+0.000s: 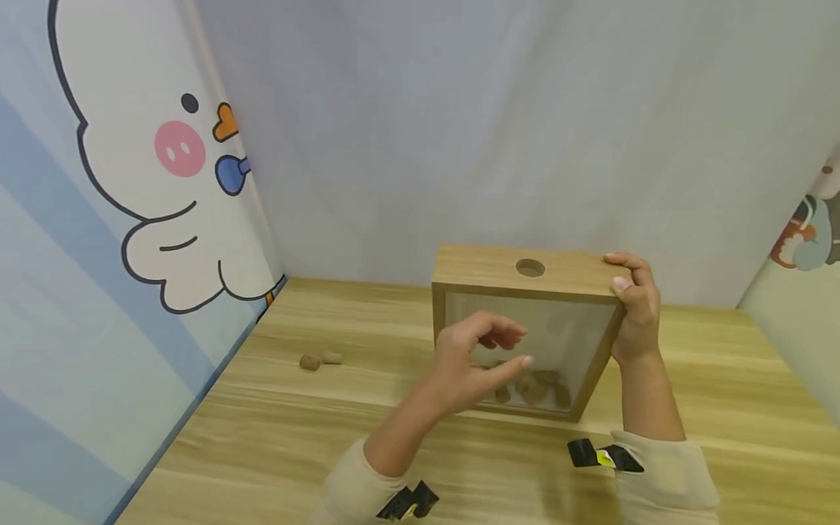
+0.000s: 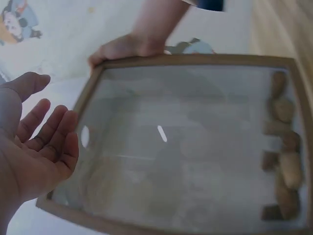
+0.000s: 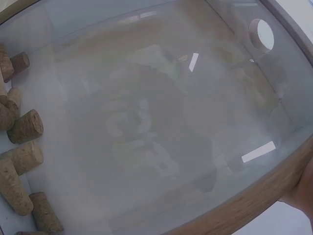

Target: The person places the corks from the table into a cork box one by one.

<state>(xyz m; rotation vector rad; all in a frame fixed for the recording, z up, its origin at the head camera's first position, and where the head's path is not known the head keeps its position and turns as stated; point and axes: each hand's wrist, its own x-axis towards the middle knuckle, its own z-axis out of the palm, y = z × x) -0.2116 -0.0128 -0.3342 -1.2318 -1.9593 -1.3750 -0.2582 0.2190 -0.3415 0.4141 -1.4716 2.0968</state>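
Observation:
A wooden shadow box (image 1: 505, 275) with a clear front stands on the table, a round hole (image 1: 530, 267) in its top face. Several brown corks (image 3: 27, 126) lie at the bottom inside it. My right hand (image 1: 638, 310) grips the box at its upper right corner, thumb at the front edge and fingers over the top. In front of the clear pane is my left hand (image 1: 469, 361), fingers relaxed and slightly bent, thumb apart from them, holding nothing. The left wrist view shows its bare palm beside the box frame (image 2: 195, 59).
Two loose corks, a darker cork (image 1: 310, 362) and a paler cork (image 1: 332, 358), lie on the wood-grain table (image 1: 262, 437) to the left. A plain pale curtain (image 1: 459, 124) hangs behind the table, and a cartoon-printed curtain (image 1: 131, 255) borders its left side.

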